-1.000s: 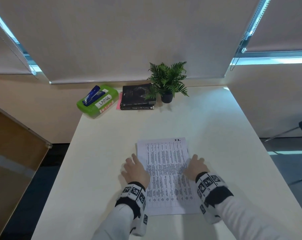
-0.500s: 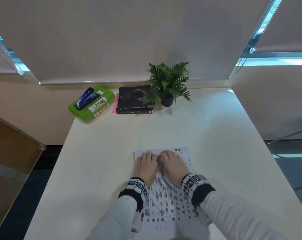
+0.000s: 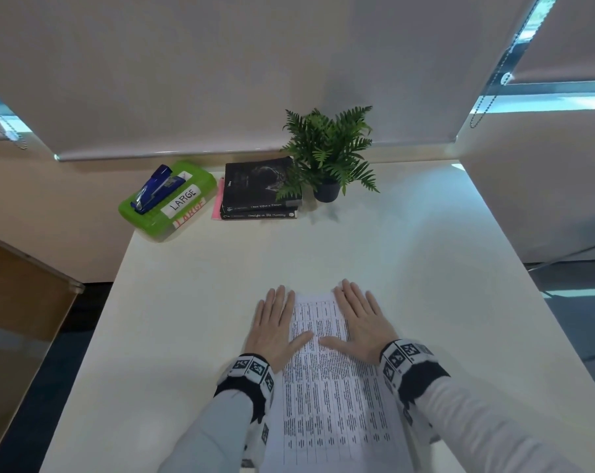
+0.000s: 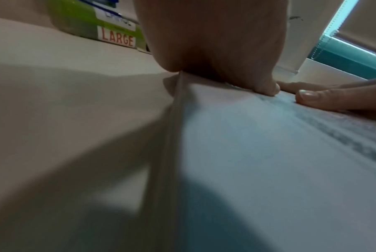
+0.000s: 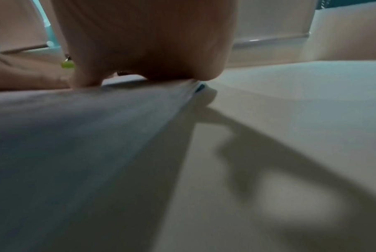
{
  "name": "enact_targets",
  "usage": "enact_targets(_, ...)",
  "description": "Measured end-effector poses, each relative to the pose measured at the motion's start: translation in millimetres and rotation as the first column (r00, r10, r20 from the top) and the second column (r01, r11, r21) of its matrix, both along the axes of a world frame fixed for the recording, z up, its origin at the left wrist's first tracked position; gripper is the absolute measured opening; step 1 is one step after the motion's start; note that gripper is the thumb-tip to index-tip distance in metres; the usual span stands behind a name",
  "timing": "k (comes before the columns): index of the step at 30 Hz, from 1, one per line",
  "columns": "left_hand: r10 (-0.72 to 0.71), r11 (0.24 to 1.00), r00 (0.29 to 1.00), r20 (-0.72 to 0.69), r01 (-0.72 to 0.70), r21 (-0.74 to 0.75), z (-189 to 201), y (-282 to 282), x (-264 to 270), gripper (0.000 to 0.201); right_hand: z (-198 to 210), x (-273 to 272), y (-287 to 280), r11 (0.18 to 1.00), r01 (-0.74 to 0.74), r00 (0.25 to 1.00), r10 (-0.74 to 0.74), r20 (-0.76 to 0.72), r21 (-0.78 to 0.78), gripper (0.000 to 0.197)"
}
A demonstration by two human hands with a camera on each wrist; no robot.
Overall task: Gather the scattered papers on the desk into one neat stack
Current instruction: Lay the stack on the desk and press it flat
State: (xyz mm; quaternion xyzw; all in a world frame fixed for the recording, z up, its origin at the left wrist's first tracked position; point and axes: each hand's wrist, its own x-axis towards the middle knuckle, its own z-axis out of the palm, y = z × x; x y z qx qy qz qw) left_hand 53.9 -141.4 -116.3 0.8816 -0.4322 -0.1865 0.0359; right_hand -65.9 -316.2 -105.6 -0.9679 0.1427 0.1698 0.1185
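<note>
A stack of printed papers (image 3: 326,397) lies lengthwise on the white desk (image 3: 193,302), near its front edge. My left hand (image 3: 275,322) lies flat over the stack's far left corner, fingers straight, thumb on the print. Flat on the far right corner is my right hand (image 3: 357,319), its thumb pointing inward toward the other one. In the left wrist view the stack (image 4: 258,162) shows its layered left edge under my palm (image 4: 215,42). The right wrist view shows the stack (image 5: 85,145) with its right edge under my palm (image 5: 150,39).
At the desk's back stand a green box (image 3: 168,199) labelled LARGE with a blue stapler (image 3: 154,187) on it, two dark books (image 3: 260,189) and a potted fern (image 3: 326,155). A wooden panel (image 3: 19,319) stands to the left.
My hands went from the stack's two sides to its top middle, side by side, and have now spread apart to the far corners, pressing flat.
</note>
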Motion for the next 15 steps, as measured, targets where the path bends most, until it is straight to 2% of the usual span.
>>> enact_targets(9,0.062,0.998,0.996,-0.062,-0.062,0.004,1.1,0.1,1.0,0.105,3.2,-7.7,5.2,0.987,0.154,0.987,-0.156,0.040,0.043,0.117)
enact_targets(15,0.179,0.984,0.982,-0.067,-0.179,0.016,4.9,1.6,2.4,0.122,3.1,-8.0,5.7,0.969,0.242,0.970,-0.243,0.007,0.058,0.126)
